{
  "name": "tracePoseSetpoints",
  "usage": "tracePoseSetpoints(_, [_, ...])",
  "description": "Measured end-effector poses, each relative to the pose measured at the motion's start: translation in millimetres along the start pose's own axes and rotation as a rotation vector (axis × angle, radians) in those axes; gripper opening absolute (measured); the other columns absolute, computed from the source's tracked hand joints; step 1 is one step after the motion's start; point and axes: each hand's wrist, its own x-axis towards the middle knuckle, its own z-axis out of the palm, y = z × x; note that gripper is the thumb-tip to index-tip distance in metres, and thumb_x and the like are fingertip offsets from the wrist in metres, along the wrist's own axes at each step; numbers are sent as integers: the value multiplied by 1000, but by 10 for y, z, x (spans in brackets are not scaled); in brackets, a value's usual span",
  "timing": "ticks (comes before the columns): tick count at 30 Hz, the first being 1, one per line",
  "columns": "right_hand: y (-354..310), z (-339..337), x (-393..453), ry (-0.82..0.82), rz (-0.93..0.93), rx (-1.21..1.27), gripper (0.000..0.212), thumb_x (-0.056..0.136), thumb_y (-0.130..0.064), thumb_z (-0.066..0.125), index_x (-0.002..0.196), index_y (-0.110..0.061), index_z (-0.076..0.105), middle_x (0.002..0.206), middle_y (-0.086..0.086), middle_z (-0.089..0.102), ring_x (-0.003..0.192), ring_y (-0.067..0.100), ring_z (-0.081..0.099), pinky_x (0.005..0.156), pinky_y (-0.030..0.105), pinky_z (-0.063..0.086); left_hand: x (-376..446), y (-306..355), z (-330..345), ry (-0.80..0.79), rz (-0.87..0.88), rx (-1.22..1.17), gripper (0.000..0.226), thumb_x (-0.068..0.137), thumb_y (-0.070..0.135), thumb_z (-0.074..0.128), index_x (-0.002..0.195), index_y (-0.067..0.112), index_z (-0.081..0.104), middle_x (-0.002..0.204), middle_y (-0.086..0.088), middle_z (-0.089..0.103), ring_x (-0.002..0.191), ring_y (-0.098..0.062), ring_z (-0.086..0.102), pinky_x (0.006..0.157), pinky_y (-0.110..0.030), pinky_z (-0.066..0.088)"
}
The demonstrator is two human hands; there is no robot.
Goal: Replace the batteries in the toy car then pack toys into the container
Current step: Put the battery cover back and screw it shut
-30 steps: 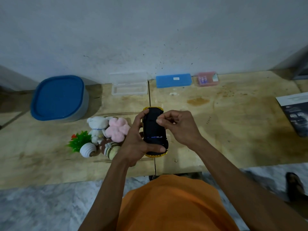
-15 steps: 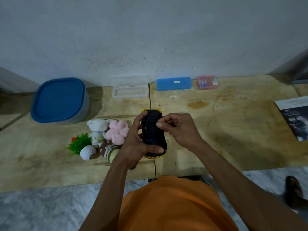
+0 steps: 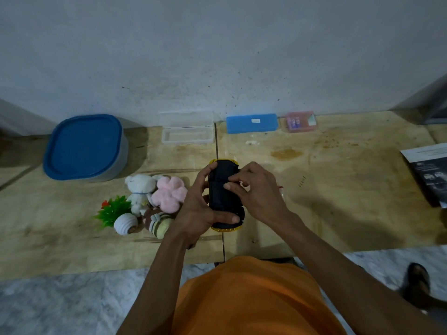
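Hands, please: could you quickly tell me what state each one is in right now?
Left hand: grips the toy car, held underside up.
Right hand: fingers curled, fingertips pressing on the car's black underside; whether it pinches anything cannot be told.
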Motion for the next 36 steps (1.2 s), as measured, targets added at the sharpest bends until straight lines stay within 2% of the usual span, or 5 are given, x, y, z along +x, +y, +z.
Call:
tracePoseSetpoints(3, [7, 75, -74, 39, -119, -117, 21, 91, -21, 68, 101, -5, 77, 90, 9, 59, 82, 22, 58, 64, 31, 50, 29, 8, -6, 3, 3, -7, 120, 49, -13, 94, 144, 41, 44, 144, -6, 51, 125, -32, 58, 84, -48, 61])
tracePoseSetpoints(15, [76, -71, -47, -139, -167, -405, 39, 98, -37, 44, 117, -16, 72, 99, 3, 53, 92, 20, 47, 62, 37, 49, 122, -29, 30, 19, -39, -31, 120, 40, 2, 98, 140, 43, 48, 141, -9, 52, 124, -39, 57, 84, -61, 58])
tracePoseSetpoints(22, [532, -287, 130, 99, 406, 147, 20, 96, -13, 63, 113, -16, 74, 93, -1, 71, 75, 4, 61, 73, 7, 47, 239, -99, 95, 75, -103, -109, 114, 43, -13, 91, 133, 44, 51, 132, -4, 60, 114, -37, 65, 76, -49, 61])
tracePoseSetpoints(26, [1145, -207, 27, 39, 653, -47, 23, 91, -12, 68, 114, -7, 70, 99, 8, 74, 90, 19, 69, 97, 27, 47, 324, -169, 141, 93, -145, -145, 112, 41, -12, 89, 132, 42, 53, 132, -3, 59, 114, -39, 64, 79, -55, 60])
tracePoseSetpoints(36, [1712, 74, -268, -120, 866, -226, 44, 102, -45, 45, 111, -4, 58, 109, 21, 64, 106, 41, 58, 80, 38, 47, 532, -233, 340, 107, -228, -86, 118, 38, -10, 94, 136, 39, 50, 142, -7, 50, 116, -34, 63, 78, -49, 61])
